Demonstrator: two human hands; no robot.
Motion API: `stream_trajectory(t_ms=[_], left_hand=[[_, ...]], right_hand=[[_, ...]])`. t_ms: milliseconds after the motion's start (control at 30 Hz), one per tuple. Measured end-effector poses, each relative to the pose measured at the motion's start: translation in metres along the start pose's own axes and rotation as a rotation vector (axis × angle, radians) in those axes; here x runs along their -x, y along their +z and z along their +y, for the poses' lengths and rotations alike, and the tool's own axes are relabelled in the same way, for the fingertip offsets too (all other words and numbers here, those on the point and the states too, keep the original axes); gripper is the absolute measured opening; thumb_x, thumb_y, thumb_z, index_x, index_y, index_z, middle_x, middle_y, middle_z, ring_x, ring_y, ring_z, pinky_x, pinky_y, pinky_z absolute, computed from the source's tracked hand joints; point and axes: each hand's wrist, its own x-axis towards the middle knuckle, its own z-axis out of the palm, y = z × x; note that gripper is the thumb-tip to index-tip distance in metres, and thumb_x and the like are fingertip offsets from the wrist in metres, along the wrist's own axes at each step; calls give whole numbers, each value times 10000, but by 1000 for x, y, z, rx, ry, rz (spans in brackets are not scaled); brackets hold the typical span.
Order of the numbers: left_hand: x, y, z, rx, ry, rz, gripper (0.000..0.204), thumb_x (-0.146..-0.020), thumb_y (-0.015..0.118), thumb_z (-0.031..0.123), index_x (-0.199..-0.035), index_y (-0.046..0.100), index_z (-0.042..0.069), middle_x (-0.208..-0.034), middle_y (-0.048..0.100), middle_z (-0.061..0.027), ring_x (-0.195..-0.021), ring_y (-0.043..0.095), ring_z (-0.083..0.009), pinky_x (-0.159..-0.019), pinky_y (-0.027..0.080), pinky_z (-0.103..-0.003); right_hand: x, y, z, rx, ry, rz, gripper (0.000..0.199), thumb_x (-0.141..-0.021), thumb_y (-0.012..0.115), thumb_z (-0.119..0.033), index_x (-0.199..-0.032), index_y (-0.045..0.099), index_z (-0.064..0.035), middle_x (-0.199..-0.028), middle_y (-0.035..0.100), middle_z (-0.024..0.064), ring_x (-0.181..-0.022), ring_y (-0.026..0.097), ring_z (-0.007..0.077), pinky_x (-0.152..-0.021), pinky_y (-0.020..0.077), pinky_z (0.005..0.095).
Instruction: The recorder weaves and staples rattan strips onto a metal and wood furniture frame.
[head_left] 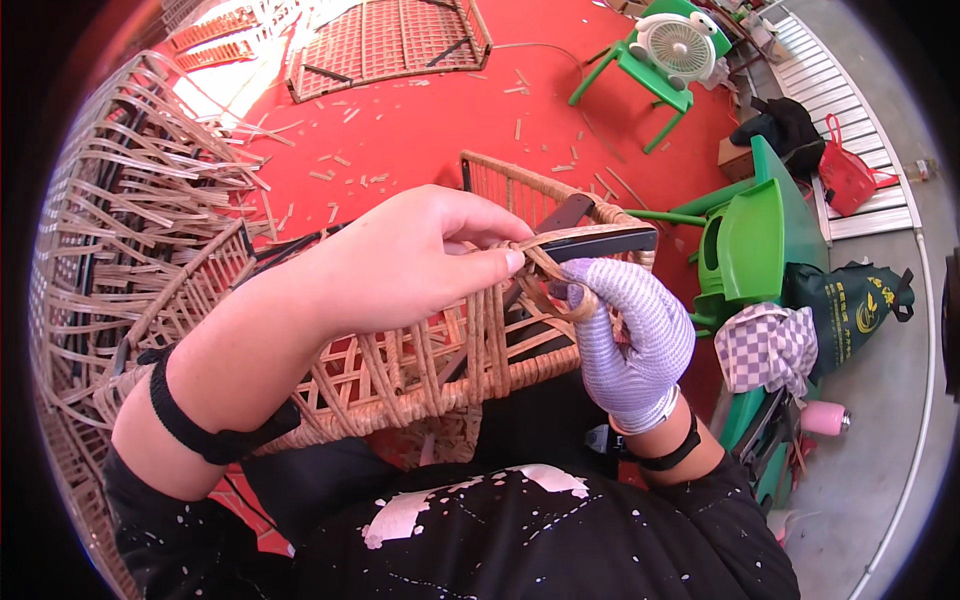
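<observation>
Red floor (420,120) fills the background, littered with short cut pieces of cane, and a flat woven panel (390,40) lies at the far side. On the person's left stands a big, unfinished woven frame (130,200) with many loose strips sticking out. On the right are green plastic chairs (750,240), a small fan (678,45) and a checked cloth (765,345).

Across the lap rests the woven chair frame (440,360). Its side wall is already woven, closed at the bottom and open lattice above, so that part looks done. The top rail (590,240) is bare dark metal at its right end, so the wrapping there seems not yet finished. The rail's long axis runs left to right and rises a little toward the right.

The bare left hand (400,260) pinches a cane strip (545,265) tight between thumb and fingers, just at the rail. The gloved right hand (635,340) is closed around the same strip below, where it bends in a loop; I cannot see exactly where the strip ends.
</observation>
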Motion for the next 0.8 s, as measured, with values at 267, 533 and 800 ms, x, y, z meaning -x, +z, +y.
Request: stream_trajectory(t_ms=[267,533,800], left_hand=[[-2,-5,2,54,-33,-41,329,-932,598,139,-1221,594,-20,-1010,651,-5,-894,568,-45,-789,465,-220],[-3,-6,-2,111,-30,-42,343,-925,598,132,-1228,593,-29,-1082,658,-36,-976,585,-81,-874,454,-241],[-2,-4,-1,127,-4,-44,337,-923,597,126,-1219,599,-37,-1119,659,-73,-1015,600,-111,-916,457,-260]], right_hand=[[-3,3,0,82,-80,40,231,-797,671,-42,-1028,656,-49,-892,673,111,-751,665,276,-670,531,356],[-1,6,1,110,-94,48,265,-793,658,-48,-1058,637,-47,-906,669,121,-778,663,298,-684,533,371],[0,5,-6,40,-56,8,226,-803,640,-35,-1029,637,-32,-875,667,128,-741,661,301,-657,535,365]])
